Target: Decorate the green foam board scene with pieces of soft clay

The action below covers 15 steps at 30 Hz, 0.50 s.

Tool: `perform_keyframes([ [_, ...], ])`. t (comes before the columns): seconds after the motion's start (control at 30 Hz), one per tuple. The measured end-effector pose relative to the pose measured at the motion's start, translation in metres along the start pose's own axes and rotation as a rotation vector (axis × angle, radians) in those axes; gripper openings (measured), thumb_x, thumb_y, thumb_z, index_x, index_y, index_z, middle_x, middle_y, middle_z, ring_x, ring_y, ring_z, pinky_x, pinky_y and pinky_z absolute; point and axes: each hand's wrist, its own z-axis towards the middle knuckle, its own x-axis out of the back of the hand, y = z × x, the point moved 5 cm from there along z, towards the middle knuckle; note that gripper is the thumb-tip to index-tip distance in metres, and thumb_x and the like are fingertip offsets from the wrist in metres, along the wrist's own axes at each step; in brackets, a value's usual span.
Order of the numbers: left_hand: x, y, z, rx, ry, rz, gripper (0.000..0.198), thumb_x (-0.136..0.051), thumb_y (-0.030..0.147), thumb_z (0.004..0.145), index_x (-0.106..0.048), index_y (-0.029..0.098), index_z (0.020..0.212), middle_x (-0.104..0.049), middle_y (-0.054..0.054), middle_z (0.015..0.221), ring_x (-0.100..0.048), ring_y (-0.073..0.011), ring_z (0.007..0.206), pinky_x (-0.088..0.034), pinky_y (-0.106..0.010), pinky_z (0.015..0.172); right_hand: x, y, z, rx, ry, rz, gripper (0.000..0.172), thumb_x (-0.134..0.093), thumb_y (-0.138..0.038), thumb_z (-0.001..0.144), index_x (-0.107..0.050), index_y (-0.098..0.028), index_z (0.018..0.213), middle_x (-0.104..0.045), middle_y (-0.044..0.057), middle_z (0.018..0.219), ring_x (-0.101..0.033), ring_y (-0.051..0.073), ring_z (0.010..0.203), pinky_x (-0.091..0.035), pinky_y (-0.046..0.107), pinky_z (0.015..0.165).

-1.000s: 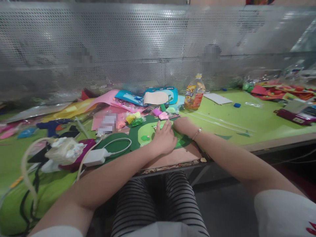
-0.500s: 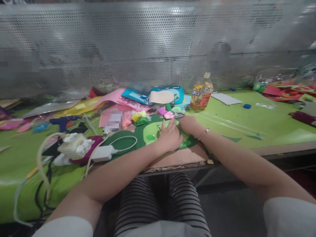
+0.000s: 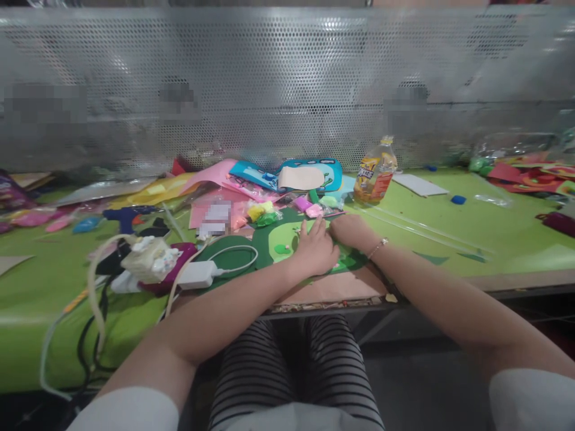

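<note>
My left hand lies on a layered green foam or paper craft piece at the table's front edge, its fingers stretched out and slightly apart. Small leaf-like shapes and pink dots decorate the lighter green middle of that piece. Right beside it, my right hand is curled closed at the piece's right side, a thin bracelet on its wrist. Whatever its fingers hold, if anything, is hidden behind the hand. Beyond the hands lie small bags of coloured clay, yellow, green, pink and purple.
A bottle with orange liquid stands behind my right hand. On the left are a decorated power block, a white adapter, cables and a blue glue gun. Clear strips lie to the right. A perforated metal panel closes the back.
The view has shifted a little, so the table's things sit slightly farther right. Both hands keep nearly the same pose on the green craft piece.
</note>
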Motion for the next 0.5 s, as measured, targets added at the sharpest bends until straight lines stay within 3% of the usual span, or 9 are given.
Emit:
perform_keyframes([
  [0.5,-0.0031,0.0030,-0.0018,-0.010,0.003,-0.054,0.053,-0.026,0.035,0.087,-0.054,0.005,0.120,-0.032,-0.019,0.143,-0.013,-0.0278,0.138,-0.008,-0.057,0.109,-0.0015,-0.0056,0.0030,0.018,0.032,-0.013,0.029,-0.038,-0.009,0.084,-0.067,-0.006,0.081,-0.068,0.021,0.080,-0.067,0.028,0.079,-0.050,0.034,0.065],
])
